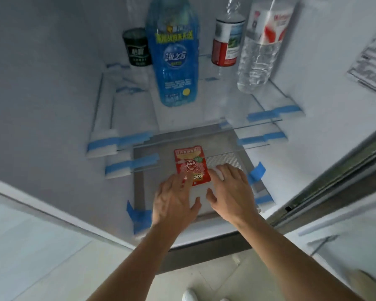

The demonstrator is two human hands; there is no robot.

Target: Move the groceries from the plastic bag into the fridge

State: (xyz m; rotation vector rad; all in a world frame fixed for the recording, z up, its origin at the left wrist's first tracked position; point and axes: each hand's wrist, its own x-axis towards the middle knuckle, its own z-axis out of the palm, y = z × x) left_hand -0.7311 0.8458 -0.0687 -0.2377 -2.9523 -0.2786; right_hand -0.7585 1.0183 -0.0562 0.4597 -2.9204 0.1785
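A red snack packet (191,164) lies flat on the grey bottom panel (226,140) of the open fridge. My left hand (174,200) rests at the packet's near left corner, fingers spread and touching it. My right hand (230,190) lies at the packet's right edge, fingers apart, holding nothing. On the glass shelf (204,109) above stand a blue bottle (174,55), a dark green can (137,47), a clear bottle with a red label (227,42) and a clear water bottle (261,46). The plastic bag is out of view.
Blue tape strips (126,140) and white foam pads hold the shelf edges along both sides. The fridge door (345,246) stands open on the right, with a paper sticker (371,55) on the inner right wall. Pale floor tiles lie below.
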